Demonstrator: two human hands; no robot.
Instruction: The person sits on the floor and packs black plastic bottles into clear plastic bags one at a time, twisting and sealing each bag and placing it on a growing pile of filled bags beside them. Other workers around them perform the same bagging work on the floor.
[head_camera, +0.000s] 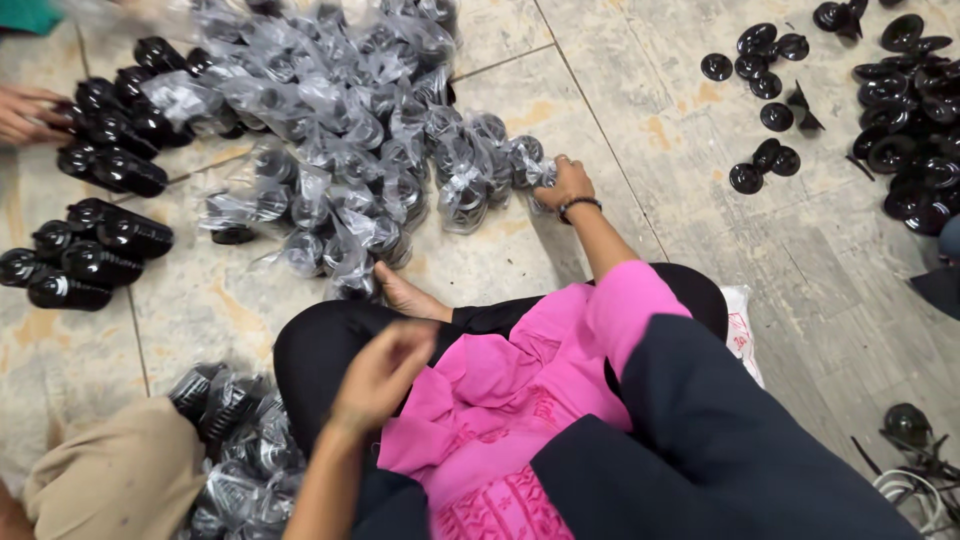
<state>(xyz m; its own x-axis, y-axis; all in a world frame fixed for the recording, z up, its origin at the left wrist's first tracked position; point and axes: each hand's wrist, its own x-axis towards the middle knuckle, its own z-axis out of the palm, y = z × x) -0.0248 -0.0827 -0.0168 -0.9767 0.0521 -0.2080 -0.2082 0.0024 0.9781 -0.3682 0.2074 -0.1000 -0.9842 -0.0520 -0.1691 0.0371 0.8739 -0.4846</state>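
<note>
Tiled floor, pale and stained, filled the view, and the person sat cross-legged on it in a pink top and black trousers. Out went the right hand (566, 184), a dark bracelet at the wrist, reaching to the near edge of the big pile of clear-bagged black parts (360, 140); its fingers were curled shut on one small bagged part (530, 168) at the pile's right fringe. The left hand (385, 375) hovered blurred above the left knee, fingers drawn loosely together, and whether it held anything could not be told. A bare foot (405, 296) poked out just under the pile.

Over on the left, unbagged shiny black pieces (95, 250) lay in clusters on the floor, and another person's hand (28, 112) rested at the edge of the upper cluster. More bagged parts (235, 450) sat heaped beside the left knee, next to a beige cloth bundle (115, 480). Well apart on the right, black round caps (765, 75) lay scattered, thickening into a heap (915, 120) at the far right edge.
</note>
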